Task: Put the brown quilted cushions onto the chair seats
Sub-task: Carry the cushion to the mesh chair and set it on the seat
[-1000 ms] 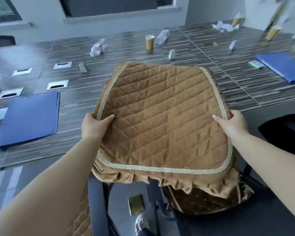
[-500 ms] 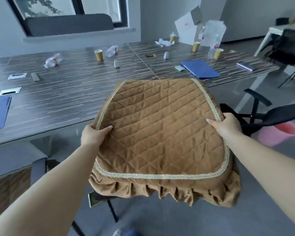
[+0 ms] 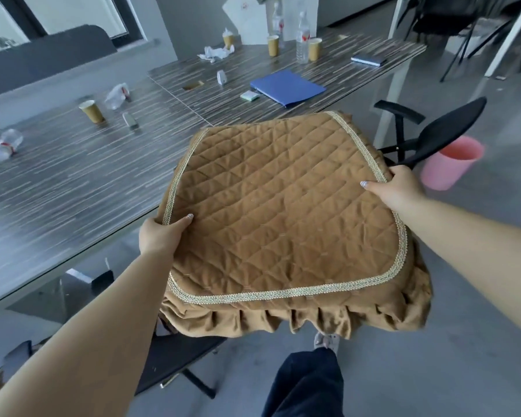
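A long striped desk runs across a grey-floored meeting room, littered with paper cups, crushed bottles and a blue folder. In front of it the brown quilted cushion is carried flat in the air, clear of any seat. The left hand pinches its left edge, thumb on top across the pale braid trim; the right hand pinches the right edge the same way. The bare black chair lies beyond and to the right, just past the right hand, so that hand is nearer and would likely lead. The cushion's frilled skirt hangs on the near side, its straight edge faces the desk. Diamond stitching, soft creases and golden-brown velvet-like cloth suggest it will flop if held by one side.
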`<action>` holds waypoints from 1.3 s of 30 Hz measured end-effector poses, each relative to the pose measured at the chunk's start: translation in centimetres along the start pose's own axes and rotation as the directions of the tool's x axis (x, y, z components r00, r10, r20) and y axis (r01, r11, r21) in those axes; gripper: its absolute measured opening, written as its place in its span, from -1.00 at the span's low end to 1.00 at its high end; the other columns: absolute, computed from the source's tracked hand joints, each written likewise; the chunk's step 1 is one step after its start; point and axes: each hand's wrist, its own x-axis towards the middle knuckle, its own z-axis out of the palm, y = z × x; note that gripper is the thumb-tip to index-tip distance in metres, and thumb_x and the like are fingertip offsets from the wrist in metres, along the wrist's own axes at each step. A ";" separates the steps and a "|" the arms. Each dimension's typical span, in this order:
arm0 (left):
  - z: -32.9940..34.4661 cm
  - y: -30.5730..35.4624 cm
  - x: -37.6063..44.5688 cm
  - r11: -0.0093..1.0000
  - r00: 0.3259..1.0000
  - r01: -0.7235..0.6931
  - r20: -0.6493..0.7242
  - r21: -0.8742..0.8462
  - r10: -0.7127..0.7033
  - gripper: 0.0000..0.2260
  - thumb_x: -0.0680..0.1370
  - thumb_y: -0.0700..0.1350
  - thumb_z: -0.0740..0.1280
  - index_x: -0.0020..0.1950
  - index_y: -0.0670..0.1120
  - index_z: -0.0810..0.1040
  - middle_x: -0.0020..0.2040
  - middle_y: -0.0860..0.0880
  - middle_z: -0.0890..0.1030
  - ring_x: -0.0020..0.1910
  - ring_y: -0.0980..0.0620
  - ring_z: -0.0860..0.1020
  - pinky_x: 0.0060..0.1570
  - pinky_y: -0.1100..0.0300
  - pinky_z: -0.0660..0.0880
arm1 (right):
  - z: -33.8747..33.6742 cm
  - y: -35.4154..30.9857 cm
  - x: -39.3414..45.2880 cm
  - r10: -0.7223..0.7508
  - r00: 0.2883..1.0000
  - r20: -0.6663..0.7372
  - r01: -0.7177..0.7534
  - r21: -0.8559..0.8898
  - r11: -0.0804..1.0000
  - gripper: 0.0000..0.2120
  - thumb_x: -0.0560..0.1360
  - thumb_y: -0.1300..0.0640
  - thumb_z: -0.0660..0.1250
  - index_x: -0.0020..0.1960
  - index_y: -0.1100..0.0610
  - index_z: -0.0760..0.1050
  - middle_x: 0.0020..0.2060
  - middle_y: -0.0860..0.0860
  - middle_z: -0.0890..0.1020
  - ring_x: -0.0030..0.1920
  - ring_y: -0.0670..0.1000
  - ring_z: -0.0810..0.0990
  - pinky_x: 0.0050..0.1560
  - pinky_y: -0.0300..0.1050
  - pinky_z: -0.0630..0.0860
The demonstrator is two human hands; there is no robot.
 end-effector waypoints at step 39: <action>41.5 29.9 12.5 0.981 0.940 0.134 -0.297 -0.139 -0.170 -0.56 0.33 0.11 0.54 0.01 -0.12 0.50 -0.11 -0.03 0.57 -0.08 -0.09 0.55 -0.02 0.04 0.51 | -7.7 -2.6 58.9 -0.080 0.955 0.285 0.065 0.063 0.996 -0.84 0.46 0.23 0.41 -0.05 0.14 0.44 -0.12 0.08 0.52 -0.10 0.09 0.48 -0.07 -0.11 0.39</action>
